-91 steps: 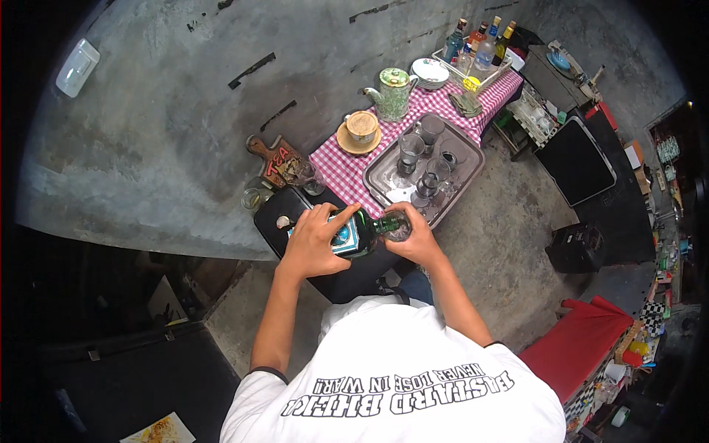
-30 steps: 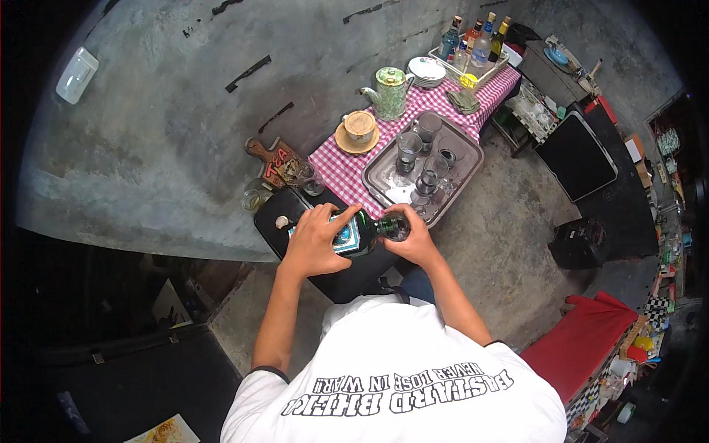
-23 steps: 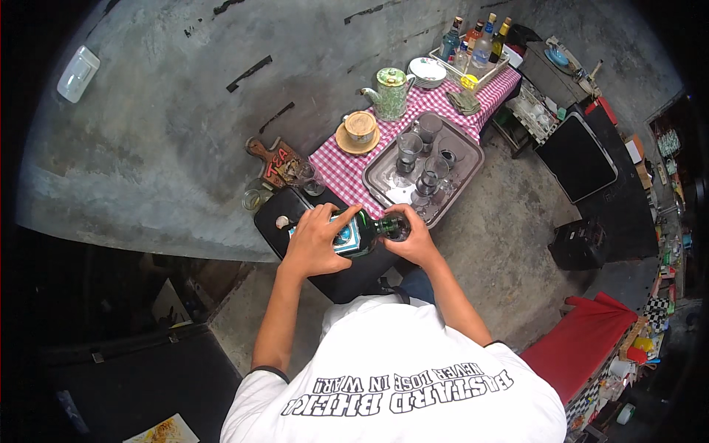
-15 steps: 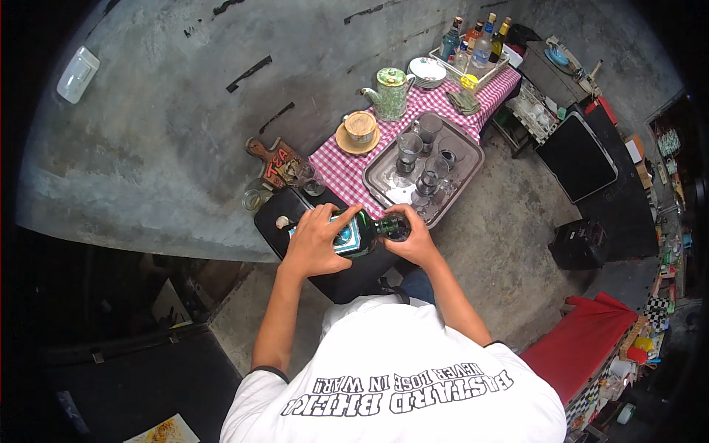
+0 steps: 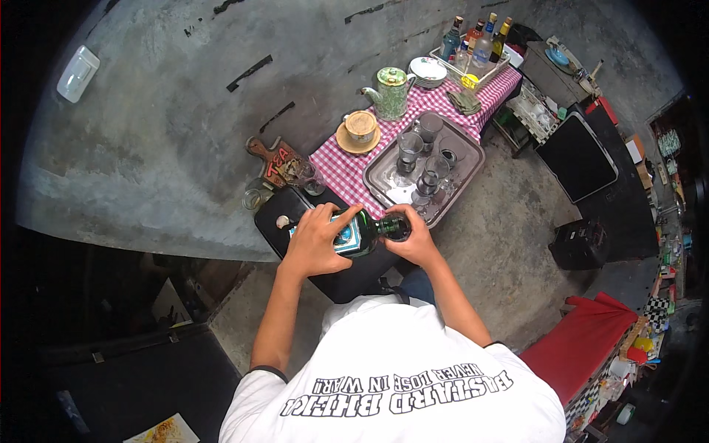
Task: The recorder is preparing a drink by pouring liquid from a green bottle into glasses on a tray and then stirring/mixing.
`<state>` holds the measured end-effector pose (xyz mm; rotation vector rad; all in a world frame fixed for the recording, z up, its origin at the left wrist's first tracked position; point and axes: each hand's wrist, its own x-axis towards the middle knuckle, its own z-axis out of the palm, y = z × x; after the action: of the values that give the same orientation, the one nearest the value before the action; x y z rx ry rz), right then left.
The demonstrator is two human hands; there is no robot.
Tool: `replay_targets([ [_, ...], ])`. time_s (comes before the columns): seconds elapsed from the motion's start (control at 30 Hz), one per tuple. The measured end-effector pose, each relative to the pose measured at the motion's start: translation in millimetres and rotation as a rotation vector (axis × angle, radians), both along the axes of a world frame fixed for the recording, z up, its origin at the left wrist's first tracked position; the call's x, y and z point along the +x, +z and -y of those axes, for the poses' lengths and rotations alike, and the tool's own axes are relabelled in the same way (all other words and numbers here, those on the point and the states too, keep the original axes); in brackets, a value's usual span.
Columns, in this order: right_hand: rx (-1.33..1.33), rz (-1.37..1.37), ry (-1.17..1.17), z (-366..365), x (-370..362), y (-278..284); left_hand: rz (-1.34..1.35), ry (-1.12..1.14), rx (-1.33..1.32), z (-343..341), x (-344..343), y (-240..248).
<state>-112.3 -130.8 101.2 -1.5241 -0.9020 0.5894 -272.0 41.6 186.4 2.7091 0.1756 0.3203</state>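
Item 1, fingers: my left hand (image 5: 316,247) is wrapped over the body of a dark green bottle (image 5: 360,235), fingers (image 5: 346,217) spread across its teal label. My right hand (image 5: 413,238) is clenched around the bottle's neck end; whether there is a cap under it I cannot tell.

Item 2, bottle: lying nearly level between both hands, above a black tray (image 5: 295,210) at the near end of the counter (image 5: 347,166).

Handling note: I judge the neck is being worked, so I would pin the body firmly with the left and turn only with the right, keeping the bottle over the tray.

Item 3, surroundings: red-checked cloth (image 5: 484,92), metal tray (image 5: 384,166) of empty glasses, green teapot (image 5: 389,90), lidded cup on saucer (image 5: 360,129), bottles in a box (image 5: 476,40) at the far end.
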Motion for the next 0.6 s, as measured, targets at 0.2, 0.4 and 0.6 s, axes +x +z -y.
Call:
replay_targets([
  [0.2,-0.002,0.032,-0.015,0.0,-1.2,0.1,-0.019,0.005,-0.003,0.4,0.3,0.5],
  [0.4,0.003,0.045,-0.017,0.2,-0.6,-0.4,-0.019,0.008,-0.012,0.7,0.2,1.2],
  [0.6,-0.005,0.046,-0.024,0.4,-1.5,2.0,-0.009,0.006,-0.003,0.4,0.3,0.4],
])
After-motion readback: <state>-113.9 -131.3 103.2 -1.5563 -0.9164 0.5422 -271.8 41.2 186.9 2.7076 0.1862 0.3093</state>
